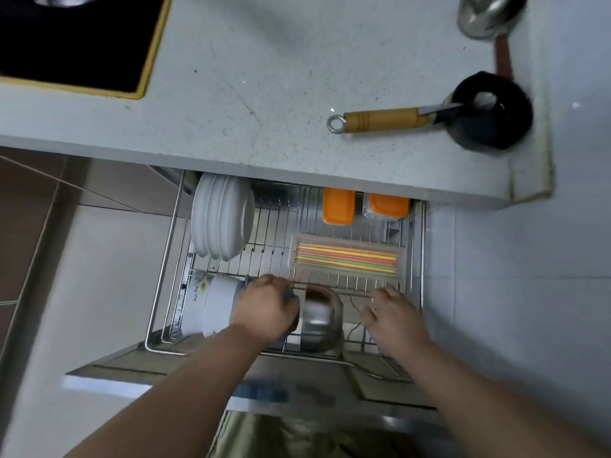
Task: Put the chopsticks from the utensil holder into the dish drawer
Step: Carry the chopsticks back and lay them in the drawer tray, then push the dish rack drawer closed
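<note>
The dish drawer (pixel 162 276) is pulled out below the counter, a wire rack inside it. Several coloured chopsticks (pixel 347 257) lie side by side in a clear tray (pixel 402 263) at the drawer's right middle. The black utensil holder (pixel 489 130) stands on the counter at the right, with a wooden-handled tool (pixel 383 120) leaning out of it. My left hand (pixel 266 307) is curled against the rim of a blurred steel bowl (pixel 322 322) at the drawer's front. My right hand (pixel 391 314) hovers over the rack's front right, fingers apart, holding nothing.
White plates (pixel 218 216) stand on edge at the drawer's back left, and white bowls (pixel 211 305) sit left of my left hand. Two orange-lidded boxes (pixel 339 206) are at the back. A steel ladle (pixel 489 14) and a black cooktop (pixel 76 38) are on the counter.
</note>
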